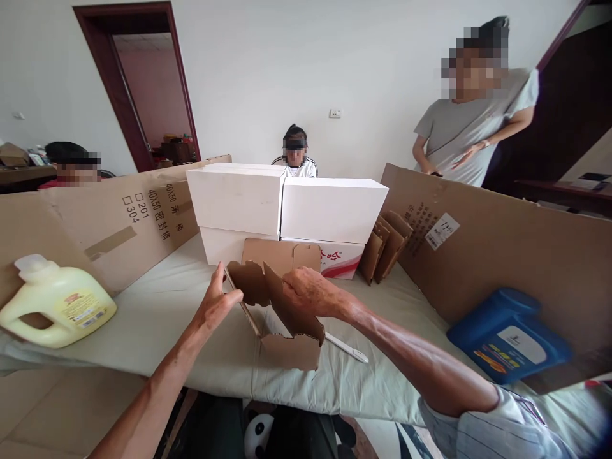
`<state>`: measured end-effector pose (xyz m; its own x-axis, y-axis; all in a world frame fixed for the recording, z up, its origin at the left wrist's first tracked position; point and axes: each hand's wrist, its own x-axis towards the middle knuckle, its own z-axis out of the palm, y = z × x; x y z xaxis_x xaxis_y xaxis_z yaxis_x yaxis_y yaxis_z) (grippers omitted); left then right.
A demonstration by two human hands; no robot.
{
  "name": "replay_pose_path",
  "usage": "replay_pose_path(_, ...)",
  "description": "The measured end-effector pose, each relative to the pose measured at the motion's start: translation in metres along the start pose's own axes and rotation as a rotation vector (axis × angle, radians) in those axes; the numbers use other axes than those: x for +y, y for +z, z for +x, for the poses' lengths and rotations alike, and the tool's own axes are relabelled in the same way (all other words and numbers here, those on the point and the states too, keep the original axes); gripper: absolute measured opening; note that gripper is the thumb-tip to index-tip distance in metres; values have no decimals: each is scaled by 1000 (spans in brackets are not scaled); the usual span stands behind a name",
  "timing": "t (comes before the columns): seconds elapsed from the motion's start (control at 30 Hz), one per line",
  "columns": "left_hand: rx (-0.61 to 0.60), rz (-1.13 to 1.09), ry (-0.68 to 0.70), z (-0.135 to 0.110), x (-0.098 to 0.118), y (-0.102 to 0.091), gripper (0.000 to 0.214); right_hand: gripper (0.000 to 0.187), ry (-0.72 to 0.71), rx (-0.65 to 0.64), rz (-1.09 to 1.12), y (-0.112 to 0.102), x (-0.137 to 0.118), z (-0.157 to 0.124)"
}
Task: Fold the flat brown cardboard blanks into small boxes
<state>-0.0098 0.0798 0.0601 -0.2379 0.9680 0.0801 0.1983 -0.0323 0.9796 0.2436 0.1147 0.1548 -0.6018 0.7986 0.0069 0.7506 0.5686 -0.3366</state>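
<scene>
A small brown cardboard box (291,350) stands open in front of me, with its flaps up and the pale cloth showing through its middle. My left hand (217,303) pinches the top edge of its left wall between thumb and fingers. On the opposite side, my right hand (310,292) is closed over the top of the right wall. Behind the box, a flat cardboard flap (282,252) stands against the white boxes; whether it belongs to the same box I cannot tell. A long white plastic handle (348,349) lies on the cloth, partly hidden by the box.
Stacked white boxes (329,210) stand at the back, with folded cardboard pieces (385,245) beside them. Cardboard panels (138,223) wall both sides. A yellow jug (57,299) is left, a blue bottle (507,338) right. Three other people are beyond the table (162,319).
</scene>
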Motion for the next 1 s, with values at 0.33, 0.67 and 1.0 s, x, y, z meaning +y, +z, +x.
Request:
replay_pose_path(0.33, -265, 18, 0, -54, -5, 5, 112, 37, 146, 36, 40, 20, 10, 12)
replay_pose_path(0.67, -280, 17, 25, -27, 11, 3, 107, 36, 163, 39, 113, 26, 23, 8)
replay_pose_path(1.0, -270, 454, 527, -14, 26, 6, 35, 38, 11, 317, 129, 55, 39, -1)
